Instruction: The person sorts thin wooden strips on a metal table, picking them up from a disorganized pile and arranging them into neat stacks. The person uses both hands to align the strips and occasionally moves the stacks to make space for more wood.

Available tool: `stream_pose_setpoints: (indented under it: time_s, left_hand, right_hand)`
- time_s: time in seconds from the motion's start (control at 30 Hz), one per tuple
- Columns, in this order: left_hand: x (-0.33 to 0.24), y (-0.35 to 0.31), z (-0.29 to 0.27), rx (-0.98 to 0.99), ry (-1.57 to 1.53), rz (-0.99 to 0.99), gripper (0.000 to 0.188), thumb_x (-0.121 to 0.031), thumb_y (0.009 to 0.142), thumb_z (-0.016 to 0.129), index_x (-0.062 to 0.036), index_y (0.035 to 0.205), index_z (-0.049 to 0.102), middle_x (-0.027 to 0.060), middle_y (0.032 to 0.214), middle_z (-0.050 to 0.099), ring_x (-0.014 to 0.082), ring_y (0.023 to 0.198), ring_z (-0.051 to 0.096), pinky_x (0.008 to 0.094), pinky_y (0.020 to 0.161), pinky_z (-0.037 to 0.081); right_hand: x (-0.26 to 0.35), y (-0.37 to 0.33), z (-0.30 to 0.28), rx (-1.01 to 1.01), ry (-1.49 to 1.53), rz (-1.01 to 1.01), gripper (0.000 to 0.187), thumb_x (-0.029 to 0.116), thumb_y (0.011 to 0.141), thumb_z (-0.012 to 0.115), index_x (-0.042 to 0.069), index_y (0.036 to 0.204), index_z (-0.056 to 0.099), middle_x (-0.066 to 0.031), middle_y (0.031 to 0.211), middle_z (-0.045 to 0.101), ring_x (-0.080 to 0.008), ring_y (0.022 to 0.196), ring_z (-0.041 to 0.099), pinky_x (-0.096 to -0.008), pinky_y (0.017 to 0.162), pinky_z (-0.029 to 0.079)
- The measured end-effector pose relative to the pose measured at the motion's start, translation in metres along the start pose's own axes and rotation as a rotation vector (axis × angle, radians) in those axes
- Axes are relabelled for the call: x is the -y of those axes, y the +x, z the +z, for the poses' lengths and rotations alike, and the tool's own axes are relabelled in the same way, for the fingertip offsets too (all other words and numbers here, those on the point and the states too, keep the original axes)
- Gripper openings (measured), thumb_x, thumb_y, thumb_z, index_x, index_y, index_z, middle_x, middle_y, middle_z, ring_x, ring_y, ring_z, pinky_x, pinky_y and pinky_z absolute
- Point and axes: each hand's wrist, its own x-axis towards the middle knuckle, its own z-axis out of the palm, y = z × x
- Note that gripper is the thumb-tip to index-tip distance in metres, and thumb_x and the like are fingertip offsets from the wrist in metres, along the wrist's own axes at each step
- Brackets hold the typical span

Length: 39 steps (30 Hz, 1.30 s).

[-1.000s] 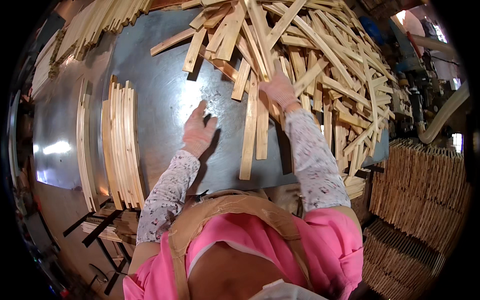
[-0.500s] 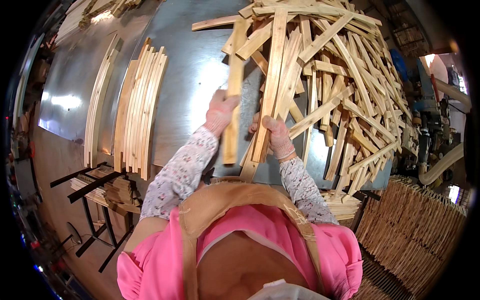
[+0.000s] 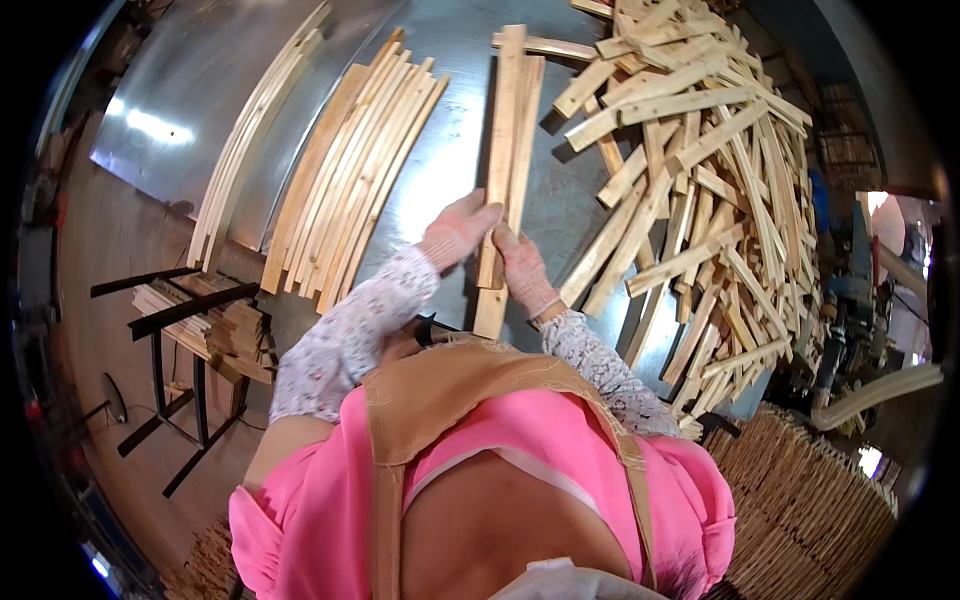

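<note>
Both my hands, in pale knit gloves, are on a long wooden strip [image 3: 505, 120] that points away from me over the metal table. My left hand [image 3: 460, 230] has its fingers closed at the strip's left edge. My right hand [image 3: 523, 268] grips it from the right, a little nearer to me. A second wooden strip [image 3: 528, 125] lies partly beneath the first, and its near end shows below my hands. Left of my hands lies a row of wooden strips [image 3: 350, 180], side by side. The palms and some fingertips are hidden.
A loose heap of wooden strips [image 3: 690, 190] covers the table's right side. Another narrow stack of strips [image 3: 255, 130] lies at far left. The metal tabletop [image 3: 440, 150] shows between row and heap. Black metal stands [image 3: 190, 320] and stacked slats [image 3: 800, 500] flank me.
The view has shifted. My left hand held a strip apart from my right hand's strip; now both hands meet on one strip. The row on the left looks wider and more fanned.
</note>
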Motion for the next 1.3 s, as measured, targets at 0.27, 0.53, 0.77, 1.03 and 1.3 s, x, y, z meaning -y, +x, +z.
stream_pose_setpoints:
  time_s: [0.27, 0.53, 0.77, 1.03, 1.3]
  left_hand:
    - [0.052, 0.038, -0.096, -0.261, -0.566, 0.040, 0.057, -0.034, 0.101, 0.075, 0.0040, 0.143, 0.063, 0.0119, 0.120, 0.074, 0.0228, 0.107, 0.069, 0.0340, 0.097, 0.056]
    - [0.008, 0.072, -0.124, -0.286, -0.369, -0.036, 0.056, -0.031, 0.105, 0.065, 0.0065, 0.146, 0.060, 0.0144, 0.124, 0.072, 0.0231, 0.108, 0.067, 0.0341, 0.096, 0.055]
    - [-0.089, 0.181, 0.001, -0.069, -0.261, 0.489, 0.090, -0.069, 0.103, 0.060, -0.0027, 0.162, 0.047, 0.0206, 0.153, 0.060, 0.0301, 0.145, 0.054, 0.0390, 0.122, 0.041]
    - [-0.243, 0.358, 0.050, -0.240, 0.415, 0.520, 0.088, -0.058, 0.099, 0.068, -0.0013, 0.162, 0.046, 0.0236, 0.162, 0.053, 0.0377, 0.150, 0.050, 0.0438, 0.125, 0.039]
    - [-0.233, 0.416, 0.113, 0.290, 0.260, 0.159, 0.078, -0.058, 0.101, 0.064, 0.0095, 0.138, 0.061, 0.0318, 0.119, 0.074, 0.0451, 0.115, 0.071, 0.0464, 0.101, 0.053]
  right_hand:
    - [-0.025, 0.066, 0.078, 0.099, -1.088, -0.612, 0.029, 0.021, 0.110, 0.045, 0.004, 0.124, 0.063, -0.0293, 0.098, 0.071, -0.0497, 0.098, 0.072, -0.0553, 0.082, 0.058]
    - [0.029, 0.096, 0.120, 0.588, 0.027, 0.134, 0.051, 0.050, 0.113, 0.047, 0.010, 0.138, 0.066, -0.0062, 0.093, 0.072, -0.0194, 0.079, 0.069, -0.0307, 0.073, 0.054]
    - [0.148, 0.142, -0.044, -0.600, -0.715, -0.779, 0.029, 0.018, 0.106, 0.059, 0.000, 0.127, 0.065, -0.0252, 0.105, 0.069, -0.0386, 0.097, 0.071, -0.0448, 0.089, 0.059]
    - [0.258, 0.213, -0.337, -0.877, -1.178, -0.445, 0.038, 0.027, 0.106, 0.060, -0.004, 0.128, 0.064, -0.0277, 0.112, 0.071, -0.0417, 0.114, 0.069, -0.0459, 0.099, 0.053]
    - [0.194, 0.242, -0.275, -0.927, -0.028, -0.122, 0.123, 0.048, 0.089, 0.082, -0.017, 0.166, 0.011, -0.0404, 0.148, 0.058, -0.0472, 0.139, 0.059, -0.0423, 0.118, 0.044]
